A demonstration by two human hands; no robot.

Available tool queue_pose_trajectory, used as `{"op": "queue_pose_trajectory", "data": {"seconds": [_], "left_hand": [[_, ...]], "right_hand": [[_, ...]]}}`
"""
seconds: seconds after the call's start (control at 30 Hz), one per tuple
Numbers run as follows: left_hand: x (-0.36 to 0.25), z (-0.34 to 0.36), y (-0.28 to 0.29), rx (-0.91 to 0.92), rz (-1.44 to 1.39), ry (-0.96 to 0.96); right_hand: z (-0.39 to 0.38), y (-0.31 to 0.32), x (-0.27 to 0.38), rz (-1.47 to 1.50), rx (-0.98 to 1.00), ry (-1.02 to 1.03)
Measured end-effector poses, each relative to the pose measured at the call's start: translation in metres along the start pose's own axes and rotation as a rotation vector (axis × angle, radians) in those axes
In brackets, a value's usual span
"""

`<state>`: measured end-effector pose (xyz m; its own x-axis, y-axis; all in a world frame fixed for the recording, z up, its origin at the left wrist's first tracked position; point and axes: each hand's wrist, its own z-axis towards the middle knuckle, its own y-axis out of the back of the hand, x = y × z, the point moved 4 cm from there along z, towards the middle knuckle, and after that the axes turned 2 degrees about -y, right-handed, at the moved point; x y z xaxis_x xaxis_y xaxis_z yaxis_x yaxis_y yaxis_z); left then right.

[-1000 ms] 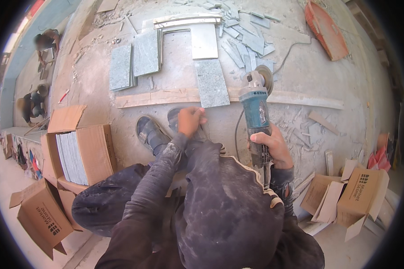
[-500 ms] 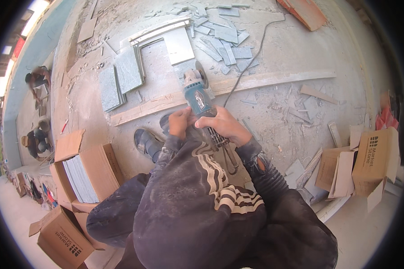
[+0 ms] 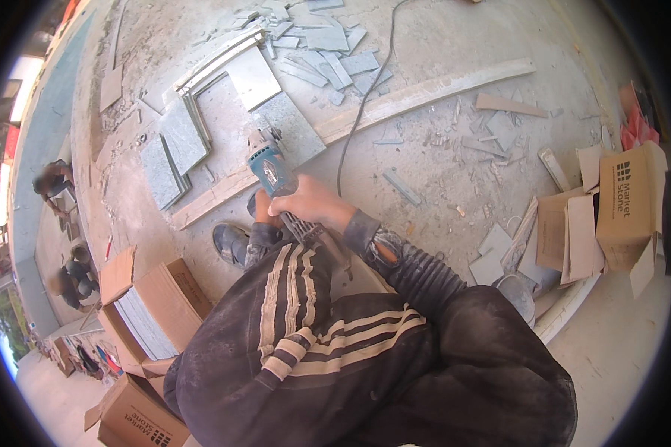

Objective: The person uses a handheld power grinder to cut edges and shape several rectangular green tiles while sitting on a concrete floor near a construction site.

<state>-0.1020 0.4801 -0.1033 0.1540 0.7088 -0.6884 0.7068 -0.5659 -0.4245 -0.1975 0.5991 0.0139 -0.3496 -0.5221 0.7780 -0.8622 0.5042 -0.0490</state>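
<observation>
My right hand (image 3: 306, 200) is wrapped round the rear of a teal angle grinder (image 3: 271, 167), its metal head and disc reaching over a grey speckled stone tile (image 3: 297, 125) that lies across a long pale wooden plank (image 3: 470, 82). Whether the disc touches the tile I cannot tell. My left hand (image 3: 263, 212) is low beside the grinder, mostly hidden behind it and my right hand; its fingers are out of sight. Left of the grinder are stacked grey tiles (image 3: 183, 138), with a paler tile (image 3: 250, 78) above.
Broken tile pieces (image 3: 324, 37) and a power cable (image 3: 365, 97) lie ahead. Cardboard boxes stand on both sides, one holding tiles (image 3: 142, 324), others at right (image 3: 622, 231). Two people (image 3: 52, 186) crouch at far left. Offcuts (image 3: 492, 145) litter the right floor.
The grinder in my right hand has swung from upright at the right across to the centre-left, over the tile and in front of my left hand. The view has turned.
</observation>
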Motion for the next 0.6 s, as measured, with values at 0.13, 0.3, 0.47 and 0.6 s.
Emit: {"op": "queue_pose_trajectory", "data": {"seconds": [0.13,0.3,0.47,0.6], "left_hand": [[0.0,0.003,0.001,-0.041,-0.005,0.024],[-0.001,-0.002,-0.004,-0.044,-0.047,0.031],[-0.003,-0.004,-0.011,0.004,-0.089,0.036],[0.002,-0.001,0.007,0.07,-0.144,0.027]], "right_hand": [[-0.007,-0.003,0.004,0.086,0.03,0.0],[-0.019,-0.003,0.014,0.109,-0.009,-0.029],[-0.007,-0.001,0.007,0.036,0.004,-0.009],[-0.002,-0.005,0.022,0.063,0.049,-0.058]]}}
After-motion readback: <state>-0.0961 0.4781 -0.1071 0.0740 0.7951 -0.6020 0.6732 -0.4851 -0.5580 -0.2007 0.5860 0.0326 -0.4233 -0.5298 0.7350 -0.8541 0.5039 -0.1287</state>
